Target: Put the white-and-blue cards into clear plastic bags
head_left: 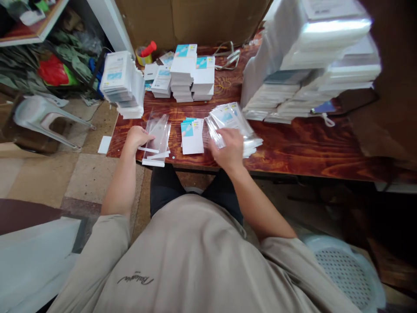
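Observation:
My left hand (pixel 137 137) rests with curled fingers on a small pile of clear plastic sleeves (pixel 157 137) at the table's front left. My right hand (pixel 228 150) is closed over the near end of a fanned pile of bagged cards (pixel 233 124). Between the hands lies a short stack of white cards with blue corners (pixel 192 135). All of this sits on a dark red wooden table (pixel 302 148).
Stacks of white cards (pixel 192 71) stand at the back, with a leaning pile (pixel 122 82) at the left edge. Tall wrapped bundles (pixel 312 61) fill the right. A yellow cup (pixel 143 55), a cardboard box (pixel 192 19), a grey chair (pixel 39 115) and a white stool (pixel 345 269) surround the table.

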A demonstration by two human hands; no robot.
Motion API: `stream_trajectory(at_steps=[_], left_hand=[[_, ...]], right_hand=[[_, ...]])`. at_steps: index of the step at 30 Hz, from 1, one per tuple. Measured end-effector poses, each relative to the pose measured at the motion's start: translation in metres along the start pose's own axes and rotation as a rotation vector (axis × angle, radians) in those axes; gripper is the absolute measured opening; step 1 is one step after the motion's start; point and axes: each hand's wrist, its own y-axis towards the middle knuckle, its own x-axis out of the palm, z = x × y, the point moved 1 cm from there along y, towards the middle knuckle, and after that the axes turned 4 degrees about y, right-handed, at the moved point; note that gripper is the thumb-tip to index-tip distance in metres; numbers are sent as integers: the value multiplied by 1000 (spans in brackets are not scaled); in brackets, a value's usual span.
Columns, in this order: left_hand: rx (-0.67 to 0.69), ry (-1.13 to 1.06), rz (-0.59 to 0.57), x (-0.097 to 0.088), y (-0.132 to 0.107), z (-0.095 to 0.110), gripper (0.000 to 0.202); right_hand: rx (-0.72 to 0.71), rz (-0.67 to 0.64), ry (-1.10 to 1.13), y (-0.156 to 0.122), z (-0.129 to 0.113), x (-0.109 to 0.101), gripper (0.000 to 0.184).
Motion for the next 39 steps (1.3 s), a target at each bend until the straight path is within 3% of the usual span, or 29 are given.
stream_trajectory(at_steps=[3, 6, 9, 12, 14, 16, 20, 21, 24, 27, 31, 36, 39], left_hand=[[40, -137, 59, 0, -1, 2, 24], [28, -548, 85, 4, -10, 6, 13], [6, -971, 9, 12, -22, 12, 11], [-2, -1229, -24, 20, -32, 20, 15], [-14, -1327, -9, 25, -37, 25, 21], [-13, -1376, 5, 28, -42, 29, 27], [8, -1455, 5, 30, -53, 41, 32], [13, -1475, -1, 31, -57, 45, 32], [27, -1500, -32, 36, -71, 61, 31], [36, -1545, -36, 44, -86, 76, 28], [24, -1588, -65, 56, -104, 90, 25], [22, -1571, -18, 50, -109, 90, 35], [28, -1548, -6, 40, -110, 84, 33]], right_hand=[[-322, -371, -16, 2, -39, 14, 36], [-441, -630, -131, 9, -56, 13, 26], [-512, -746, -202, 13, -59, 4, 25], [-526, -760, -220, 14, -56, -3, 29], [-457, -730, -171, 12, -51, -4, 29], [-336, -590, -39, 8, -44, -6, 30], [73, -33, 453, -9, -36, -17, 30], [204, 50, 600, -15, -36, -18, 34], [508, 25, 957, -29, -41, -10, 41], [632, 43, 1048, -32, -47, 5, 42], [717, 249, 1074, -29, -49, 18, 47], [735, 174, 1101, -34, -55, 19, 52], [696, 208, 997, -40, -58, 11, 53]])
